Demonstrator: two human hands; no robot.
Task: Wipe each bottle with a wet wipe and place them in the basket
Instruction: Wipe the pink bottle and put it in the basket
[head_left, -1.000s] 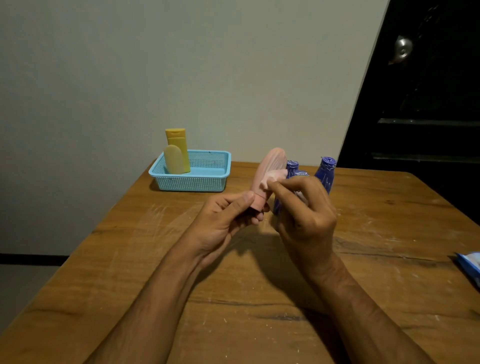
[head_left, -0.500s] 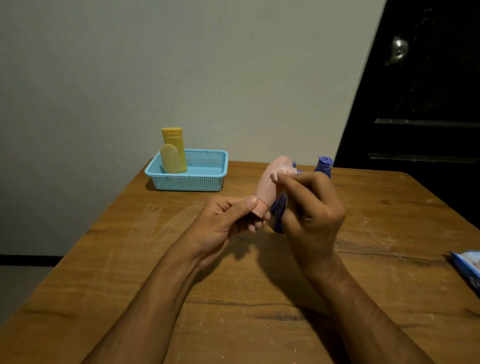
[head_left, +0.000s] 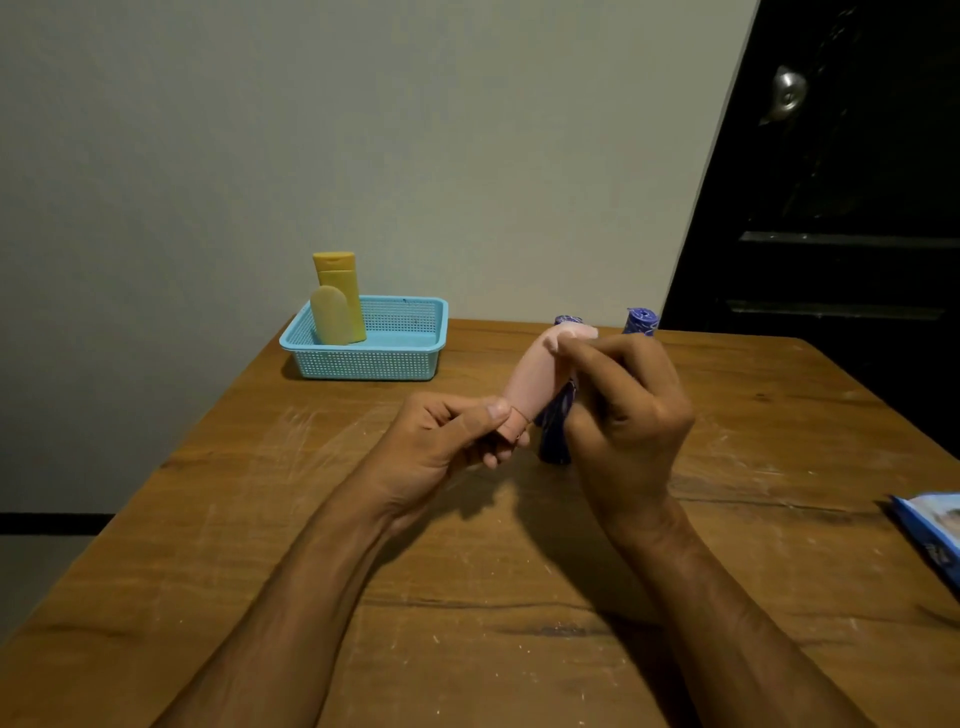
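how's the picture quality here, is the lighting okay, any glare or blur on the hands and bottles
Head view: dim, warm light; left hand, right hand and pink bottle fairly sharp; soft shadows on the table beneath the arms; small glint on the doorknob; wide-angle lens tilts the door edge.

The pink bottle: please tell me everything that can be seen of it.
The pink bottle is a smooth, matte, plastic-looking tube, held above the table and tilted, its narrow cap end low. The left hand pinches the cap end; the right hand presses a wipe of pale pink look on its upper end.
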